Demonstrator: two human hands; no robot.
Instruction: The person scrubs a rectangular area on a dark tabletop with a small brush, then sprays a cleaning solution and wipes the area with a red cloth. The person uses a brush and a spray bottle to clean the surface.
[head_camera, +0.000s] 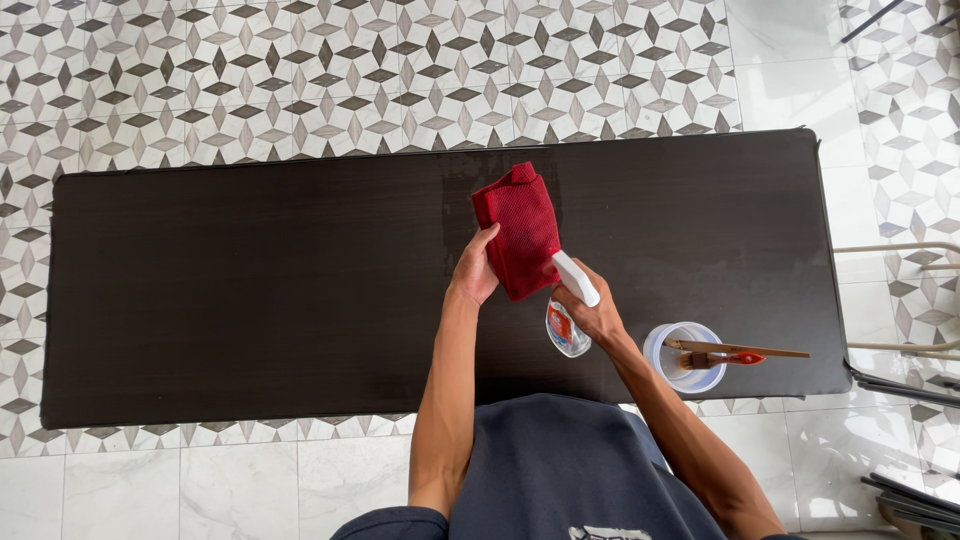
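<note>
Two hands are busy over the middle of the table. The left hand (476, 270) is closed on the near edge of a folded red cloth (518, 240), lifting that edge so the cloth tilts up off the dark tabletop (230, 290). The right hand (592, 312) is wrapped around a spray bottle (568, 318), clear-bodied with a white trigger head, and the nozzle points at the cloth from just beside it; whether any mist is leaving the nozzle cannot be told.

Under and just beyond the cloth the tabletop shows a duller, slightly streaked rectangular patch, which reads as the one stretch that has been wetted or wiped. Judging from that, the cleaning looks barely started: the long left part of the table and the far right end show no such marks, though dust on so dark a surface would be hard to see from here.

Right of the bottle, near the front edge, stands a round clear tub (684, 357) with a paintbrush (735, 352) laid across its rim, untouched by either hand. Patterned tiles (300, 70) cover the floor beyond the table.
</note>
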